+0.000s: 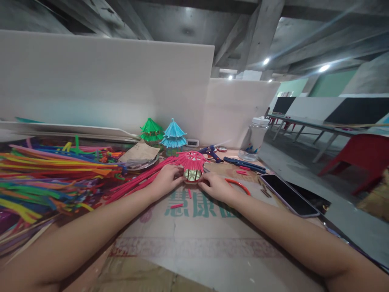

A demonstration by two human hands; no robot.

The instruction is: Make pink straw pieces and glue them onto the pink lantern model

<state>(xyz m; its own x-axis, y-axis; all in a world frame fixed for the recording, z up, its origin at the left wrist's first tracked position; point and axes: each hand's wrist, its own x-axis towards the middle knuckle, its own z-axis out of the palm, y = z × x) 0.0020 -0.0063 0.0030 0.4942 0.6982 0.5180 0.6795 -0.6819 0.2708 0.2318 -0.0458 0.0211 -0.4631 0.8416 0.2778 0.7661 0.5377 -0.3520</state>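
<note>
While multicoloured thin craft strips [60,168] lie left of the left hand [167,180], its fingers grip one side of a pink-roofed, pale-walled model pavilion [192,165] between the hands; right hand [216,187] grips the other; black-screened smartphone [290,194] farther right.

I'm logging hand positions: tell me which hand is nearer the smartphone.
Right. The right hand is left of the smartphone; the left hand is farther left, beyond the pink-roofed model.
</note>
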